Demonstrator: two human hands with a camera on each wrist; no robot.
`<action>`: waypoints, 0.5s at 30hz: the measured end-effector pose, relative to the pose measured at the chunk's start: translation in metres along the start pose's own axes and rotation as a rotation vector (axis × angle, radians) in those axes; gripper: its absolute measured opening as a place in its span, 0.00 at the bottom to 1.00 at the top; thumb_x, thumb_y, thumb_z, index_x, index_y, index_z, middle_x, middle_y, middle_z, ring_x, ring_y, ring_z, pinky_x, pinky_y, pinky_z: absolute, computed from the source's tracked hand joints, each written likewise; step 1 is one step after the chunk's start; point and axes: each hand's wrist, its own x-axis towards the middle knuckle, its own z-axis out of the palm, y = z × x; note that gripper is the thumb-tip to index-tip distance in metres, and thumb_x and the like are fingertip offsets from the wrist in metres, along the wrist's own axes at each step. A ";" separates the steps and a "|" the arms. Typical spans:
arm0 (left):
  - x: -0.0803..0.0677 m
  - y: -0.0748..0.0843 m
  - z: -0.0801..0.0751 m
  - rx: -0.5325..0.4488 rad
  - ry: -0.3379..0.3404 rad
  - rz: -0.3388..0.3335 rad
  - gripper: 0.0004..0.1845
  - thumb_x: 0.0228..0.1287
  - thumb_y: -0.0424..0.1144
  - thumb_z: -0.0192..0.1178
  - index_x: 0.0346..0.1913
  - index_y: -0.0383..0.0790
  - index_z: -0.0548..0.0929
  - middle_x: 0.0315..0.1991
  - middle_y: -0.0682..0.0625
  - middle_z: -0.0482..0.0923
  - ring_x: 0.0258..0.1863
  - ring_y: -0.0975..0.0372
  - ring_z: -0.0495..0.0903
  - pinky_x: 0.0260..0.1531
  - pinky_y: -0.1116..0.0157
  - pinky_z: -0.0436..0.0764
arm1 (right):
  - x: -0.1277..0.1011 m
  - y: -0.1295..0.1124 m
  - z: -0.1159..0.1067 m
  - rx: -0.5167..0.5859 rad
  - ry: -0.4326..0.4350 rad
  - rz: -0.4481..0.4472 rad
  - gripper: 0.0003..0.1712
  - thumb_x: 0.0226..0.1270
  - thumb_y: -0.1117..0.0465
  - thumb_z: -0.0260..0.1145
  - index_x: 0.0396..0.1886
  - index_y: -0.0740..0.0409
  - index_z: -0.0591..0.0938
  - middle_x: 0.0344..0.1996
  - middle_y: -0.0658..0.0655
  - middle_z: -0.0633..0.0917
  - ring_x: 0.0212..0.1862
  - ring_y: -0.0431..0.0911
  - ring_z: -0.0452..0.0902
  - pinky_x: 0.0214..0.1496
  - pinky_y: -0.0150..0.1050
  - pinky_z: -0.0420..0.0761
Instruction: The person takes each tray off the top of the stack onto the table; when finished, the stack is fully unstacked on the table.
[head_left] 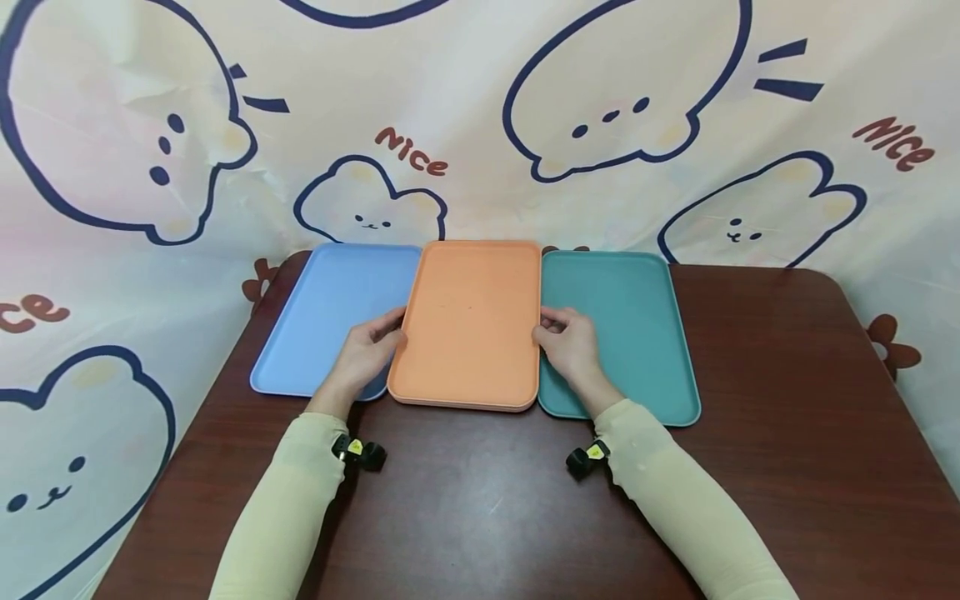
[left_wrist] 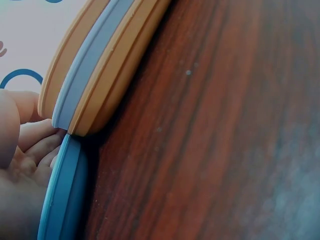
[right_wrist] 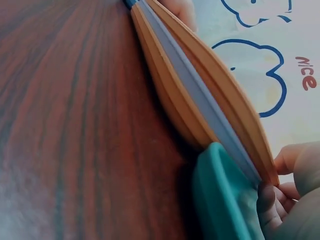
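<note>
An orange tray [head_left: 471, 321] lies in the middle of the brown table [head_left: 787, 400], overlapping a blue tray [head_left: 330, 317] on its left and a teal tray [head_left: 630, 325] on its right. My left hand [head_left: 390, 333] grips the orange tray's left edge and my right hand [head_left: 551, 325] grips its right edge. In the left wrist view the orange stack's edge [left_wrist: 100, 65] shows an orange layer, a pale blue-grey layer and another orange layer above the blue tray's rim [left_wrist: 62, 195]. The right wrist view shows the same layered orange edge [right_wrist: 200, 85] over the teal tray [right_wrist: 220, 200], with my fingertips [right_wrist: 280, 195] at it.
A cloth backdrop [head_left: 480, 117] printed with cartoon animals hangs behind and to the left of the table. Bare brown tabletop stretches in front of the trays and to the right of the teal one.
</note>
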 end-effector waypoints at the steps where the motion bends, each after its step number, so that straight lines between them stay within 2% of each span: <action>1: 0.001 0.000 0.000 0.007 0.006 0.000 0.26 0.72 0.41 0.50 0.71 0.48 0.65 0.68 0.46 0.65 0.69 0.55 0.61 0.66 0.53 0.65 | 0.000 -0.002 -0.001 0.007 0.003 0.007 0.20 0.53 0.69 0.63 0.48 0.61 0.86 0.33 0.57 0.82 0.31 0.44 0.76 0.29 0.29 0.76; 4: 0.006 -0.009 0.001 0.015 0.030 0.022 0.24 0.72 0.42 0.50 0.70 0.50 0.67 0.67 0.48 0.67 0.69 0.56 0.62 0.67 0.54 0.63 | 0.000 -0.006 -0.005 0.036 0.012 0.034 0.21 0.54 0.67 0.62 0.50 0.58 0.85 0.36 0.56 0.84 0.32 0.44 0.78 0.28 0.30 0.78; 8: 0.006 -0.010 0.002 0.001 0.030 0.052 0.25 0.71 0.38 0.52 0.69 0.45 0.68 0.67 0.46 0.67 0.68 0.56 0.64 0.66 0.55 0.65 | -0.003 -0.012 -0.010 0.088 0.029 0.074 0.22 0.57 0.66 0.61 0.54 0.56 0.83 0.39 0.58 0.84 0.34 0.44 0.78 0.29 0.30 0.78; 15: 0.004 -0.010 0.002 -0.048 0.007 0.053 0.27 0.69 0.33 0.53 0.70 0.42 0.65 0.70 0.44 0.63 0.69 0.54 0.61 0.66 0.56 0.64 | -0.013 -0.015 -0.016 0.251 0.143 0.075 0.17 0.61 0.65 0.62 0.50 0.58 0.85 0.39 0.60 0.84 0.36 0.44 0.81 0.33 0.31 0.81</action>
